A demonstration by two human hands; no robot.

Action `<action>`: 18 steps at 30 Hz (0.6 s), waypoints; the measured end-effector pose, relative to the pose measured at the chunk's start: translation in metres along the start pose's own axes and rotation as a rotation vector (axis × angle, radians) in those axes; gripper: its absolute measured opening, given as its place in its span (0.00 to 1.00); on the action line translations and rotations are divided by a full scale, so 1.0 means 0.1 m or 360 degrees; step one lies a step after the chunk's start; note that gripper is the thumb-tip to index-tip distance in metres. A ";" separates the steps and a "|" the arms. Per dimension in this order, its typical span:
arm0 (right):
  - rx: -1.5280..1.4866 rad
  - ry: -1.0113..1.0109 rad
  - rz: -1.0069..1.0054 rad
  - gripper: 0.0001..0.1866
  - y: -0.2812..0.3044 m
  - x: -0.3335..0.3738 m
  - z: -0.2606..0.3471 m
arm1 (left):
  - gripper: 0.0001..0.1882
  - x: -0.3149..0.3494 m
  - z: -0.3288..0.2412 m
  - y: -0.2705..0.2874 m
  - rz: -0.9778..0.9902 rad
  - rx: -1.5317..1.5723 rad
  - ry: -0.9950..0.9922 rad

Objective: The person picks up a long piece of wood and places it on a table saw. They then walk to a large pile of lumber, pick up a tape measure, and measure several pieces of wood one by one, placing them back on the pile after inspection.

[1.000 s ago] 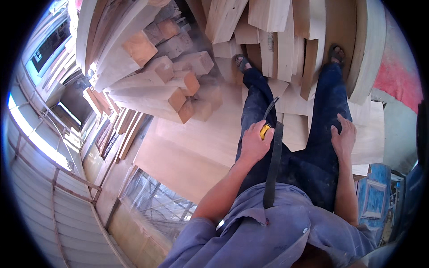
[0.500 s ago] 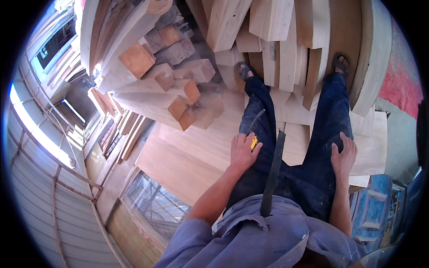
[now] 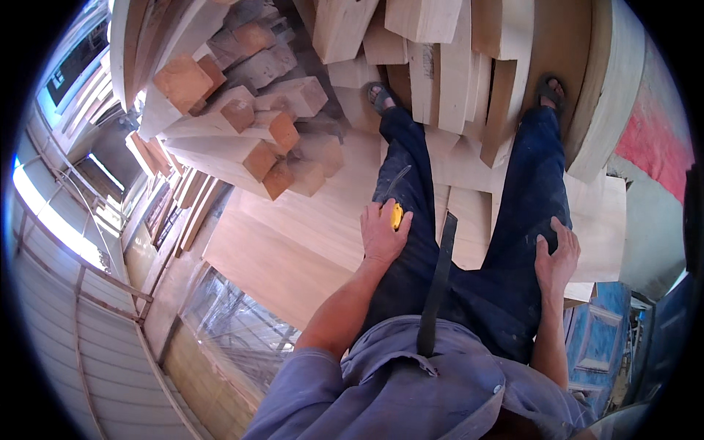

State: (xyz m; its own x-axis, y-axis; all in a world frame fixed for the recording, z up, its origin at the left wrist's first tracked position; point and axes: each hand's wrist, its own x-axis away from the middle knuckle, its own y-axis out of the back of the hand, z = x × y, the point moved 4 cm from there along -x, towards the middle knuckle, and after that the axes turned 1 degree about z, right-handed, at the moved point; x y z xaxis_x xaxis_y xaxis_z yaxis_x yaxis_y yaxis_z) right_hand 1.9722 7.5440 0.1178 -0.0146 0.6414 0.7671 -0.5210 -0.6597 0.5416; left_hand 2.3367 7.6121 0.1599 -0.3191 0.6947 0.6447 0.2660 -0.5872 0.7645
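My left hand (image 3: 385,233) is closed around a small yellow tool (image 3: 397,216), resting near my left thigh. A thin, curved grey strip (image 3: 400,180) sticks out beyond the fingers; the frames do not show plainly what kind of tool it is. Over my right thigh lies my right hand (image 3: 557,255), empty, thumb and fingers apart and slightly bent. The dark trousers (image 3: 488,293) are dusty, and a black belt end (image 3: 438,282) hangs loose between my legs. My sandalled feet rest among pale timbers (image 3: 455,88).
Squared timbers with orange-brown ends (image 3: 253,160) are stacked at the left front. Below them spreads a flat wooden panel (image 3: 279,235), beside a plastic-wrapped piece (image 3: 238,312). A blue panelled door (image 3: 598,345) is at the right. Corrugated metal sheeting (image 3: 51,323) fills the far left.
The whole view has shifted slightly, so the timbers and my legs sit further left and higher. Both hands keep their places on the thighs; the yellow tool stays in my left hand.
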 end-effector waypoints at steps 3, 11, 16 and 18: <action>0.0018 0.0000 0.0007 0.23 0.00 0.01 -0.02 | 0.24 0.02 0.02 -0.08 -0.0024 0.0010 -0.0017; 0.0021 0.0000 0.0021 0.23 -0.04 0.04 -0.10 | 0.24 0.04 0.03 -0.15 -0.0024 0.0019 -0.0014; 0.0023 -0.0030 0.0005 0.23 -0.09 0.08 -0.09 | 0.24 0.06 0.08 -0.15 -0.0073 -0.0011 -0.0027; 0.0032 -0.0034 -0.0003 0.23 -0.13 0.08 -0.10 | 0.24 0.06 0.12 -0.15 -0.0101 -0.0012 -0.0055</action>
State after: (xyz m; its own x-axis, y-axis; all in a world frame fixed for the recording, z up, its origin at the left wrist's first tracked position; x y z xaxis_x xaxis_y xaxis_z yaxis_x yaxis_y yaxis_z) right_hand 1.9705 7.5614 0.1137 0.0046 0.6345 0.7729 -0.5040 -0.6661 0.5499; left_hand 2.3415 7.6301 0.1519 -0.3036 0.7446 0.5945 0.2391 -0.5444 0.8040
